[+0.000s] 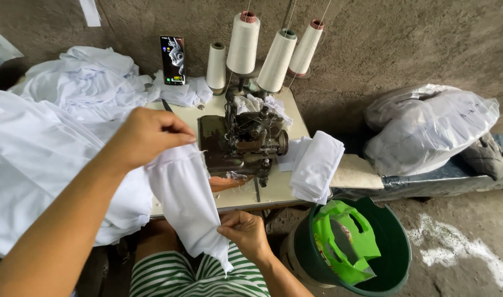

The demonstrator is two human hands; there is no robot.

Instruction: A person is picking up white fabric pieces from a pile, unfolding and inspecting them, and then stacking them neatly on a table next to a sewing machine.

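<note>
Left hand (147, 135) pinches the top of a white cloth piece (188, 203), right hand (246, 231) grips its lower edge, near the sewing machine (246, 140) on the counter (273, 190).

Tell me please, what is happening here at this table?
A person sits at a sewing table and holds a piece of white cloth stretched between both hands. The left hand pinches its upper edge, the right hand grips its lower edge. In front stands a dark sewing machine with four cones of white thread behind it. More white fabric is heaped at the left.
</note>
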